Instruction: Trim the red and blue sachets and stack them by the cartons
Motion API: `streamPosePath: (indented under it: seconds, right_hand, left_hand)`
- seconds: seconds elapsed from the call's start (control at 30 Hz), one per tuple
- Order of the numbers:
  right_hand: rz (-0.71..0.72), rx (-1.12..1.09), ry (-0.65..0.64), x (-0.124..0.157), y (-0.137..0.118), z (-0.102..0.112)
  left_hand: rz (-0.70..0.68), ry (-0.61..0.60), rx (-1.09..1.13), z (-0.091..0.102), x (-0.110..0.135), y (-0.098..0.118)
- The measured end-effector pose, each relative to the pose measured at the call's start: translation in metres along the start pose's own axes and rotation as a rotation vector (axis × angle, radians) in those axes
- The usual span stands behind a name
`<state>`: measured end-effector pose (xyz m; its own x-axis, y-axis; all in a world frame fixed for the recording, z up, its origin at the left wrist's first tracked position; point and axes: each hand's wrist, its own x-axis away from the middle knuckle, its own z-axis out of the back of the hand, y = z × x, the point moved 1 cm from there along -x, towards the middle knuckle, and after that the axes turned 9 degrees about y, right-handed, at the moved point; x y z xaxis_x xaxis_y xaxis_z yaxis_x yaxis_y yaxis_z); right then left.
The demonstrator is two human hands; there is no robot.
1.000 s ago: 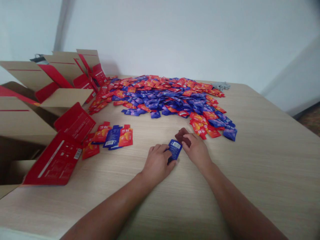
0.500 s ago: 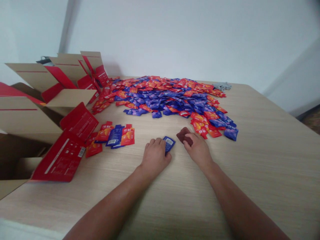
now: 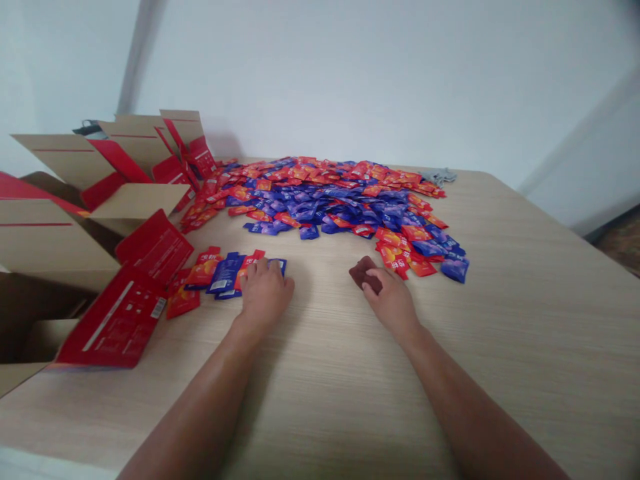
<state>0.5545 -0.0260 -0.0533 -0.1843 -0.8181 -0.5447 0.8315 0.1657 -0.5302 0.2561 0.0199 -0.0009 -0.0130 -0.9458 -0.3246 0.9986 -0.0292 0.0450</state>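
Observation:
My left hand [image 3: 266, 291] lies over the right end of a short overlapping row of sachets, its fingers closed on a blue sachet [image 3: 279, 265] that is mostly hidden under it. Beneath the fingertips shows part of an orange-red sachet [image 3: 245, 269]. Left of that are a blue sachet with a barcode [image 3: 224, 275] and more orange-red sachets [image 3: 205, 268]. My right hand [image 3: 393, 297] pinches a flat, dark reddish-brown piece [image 3: 362, 272] between thumb and fingers, low over the table; its exact kind does not show.
A wide heap of mixed red and blue sachets [image 3: 320, 200] spreads along the back of the table [image 3: 320, 393]. Open red and brown cardboard boxes [image 3: 120, 320] crowd the left side, flaps sticking out. A grey crumpled item [image 3: 440, 176] lies at the back right.
My left hand has slid left with the blue sachet, from mid-table onto the end of the row. My right hand stays nearly in place, still pinching the dark piece.

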Motion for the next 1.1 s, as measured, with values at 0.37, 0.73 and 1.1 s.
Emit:
streamPosePath:
  seconds: [0.37, 0.73, 1.1]
  right_hand:
    - [0.003, -0.044, 0.033, 0.001, 0.005, -0.004]
    - [-0.029, -0.039, 0.004, -0.001, 0.003, -0.003]
    - [-0.026, -0.061, 0.006, 0.0, 0.005, -0.004]
  left_hand:
    - [-0.284, -0.12, 0.237, -0.072, -0.1, 0.059]
    - [-0.309, -0.107, 0.241, -0.078, -0.071, 0.065]
    - [-0.17, 0.074, 0.335, -0.082, -0.075, 0.065]
